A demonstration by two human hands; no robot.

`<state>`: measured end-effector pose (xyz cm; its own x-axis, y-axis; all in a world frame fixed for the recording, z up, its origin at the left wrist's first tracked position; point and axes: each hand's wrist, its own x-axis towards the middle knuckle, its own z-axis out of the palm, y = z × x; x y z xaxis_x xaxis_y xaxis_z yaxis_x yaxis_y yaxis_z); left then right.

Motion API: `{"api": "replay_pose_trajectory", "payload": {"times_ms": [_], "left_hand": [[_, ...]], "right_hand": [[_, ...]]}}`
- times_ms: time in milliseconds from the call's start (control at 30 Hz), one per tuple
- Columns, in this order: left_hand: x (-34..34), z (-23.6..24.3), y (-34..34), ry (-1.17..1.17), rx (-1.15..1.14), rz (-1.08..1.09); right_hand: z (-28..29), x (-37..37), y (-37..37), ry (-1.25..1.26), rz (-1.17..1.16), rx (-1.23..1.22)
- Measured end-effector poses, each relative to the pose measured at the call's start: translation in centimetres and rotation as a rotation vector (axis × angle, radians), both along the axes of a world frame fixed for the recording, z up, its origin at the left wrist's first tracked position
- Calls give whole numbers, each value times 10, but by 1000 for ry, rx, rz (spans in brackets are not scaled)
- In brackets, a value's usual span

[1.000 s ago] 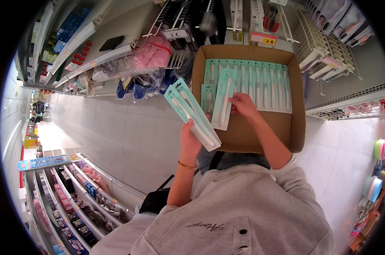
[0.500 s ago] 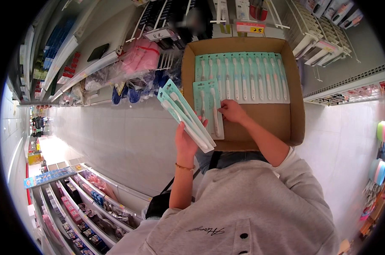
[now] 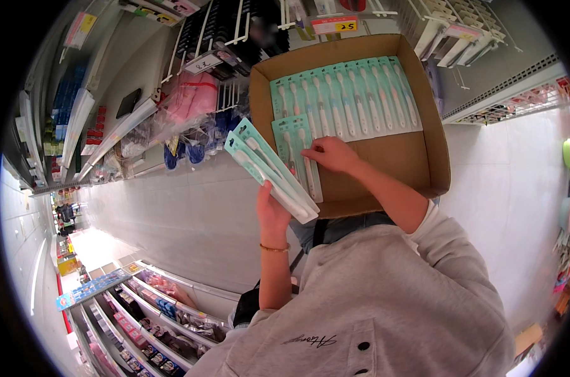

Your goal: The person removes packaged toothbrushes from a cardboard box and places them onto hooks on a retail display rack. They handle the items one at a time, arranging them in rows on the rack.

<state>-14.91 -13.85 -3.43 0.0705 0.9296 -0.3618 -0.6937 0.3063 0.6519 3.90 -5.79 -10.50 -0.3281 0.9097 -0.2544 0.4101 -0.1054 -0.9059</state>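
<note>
My left hand [image 3: 272,210] grips a few toothbrush packs [image 3: 266,166], long and clear-fronted on mint-green and white card, fanned and tilted just outside the box's left side. Inside the open cardboard box [image 3: 437,157], a row of similar packs [image 3: 354,100] lies side by side along the far wall. Two more packs [image 3: 299,151] lie in front of that row at the left, partly overlapping it. Over the right one of these, my right hand [image 3: 329,154] has its fingers bent and pressed together at the card; what is between the fingertips, if anything, is hidden.
The box rests against my front. Beyond it are wire hooks and a price tag [image 3: 334,25]. Shelves with pink bagged goods [image 3: 193,97] stand at left, and another stocked shelf unit [image 3: 153,308] at lower left. At right runs a perforated shelf edge [image 3: 502,94].
The view has turned slightly, so the box appears tilted and further up and left. My right hand has shifted up from the pack's right edge onto its face. My left hand still holds its packs.
</note>
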Motion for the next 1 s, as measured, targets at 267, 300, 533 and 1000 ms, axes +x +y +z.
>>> {"api": "replay_pose_trajectory", "payload": {"times_ms": [267,300,533,1000], "left_hand": [[15,2,8,381,-84,-94],[17,-1,8,392,-69,-76],[15,6,11,248,-85,-33],[11,8,9,189,-66,-91]], "right_hand": [[13,7,5,565,166,-275],[7,11,8,581,82,-316],[-23,34,28,332,-457,-170],[-38,25,12,104,-204,-420]]}}
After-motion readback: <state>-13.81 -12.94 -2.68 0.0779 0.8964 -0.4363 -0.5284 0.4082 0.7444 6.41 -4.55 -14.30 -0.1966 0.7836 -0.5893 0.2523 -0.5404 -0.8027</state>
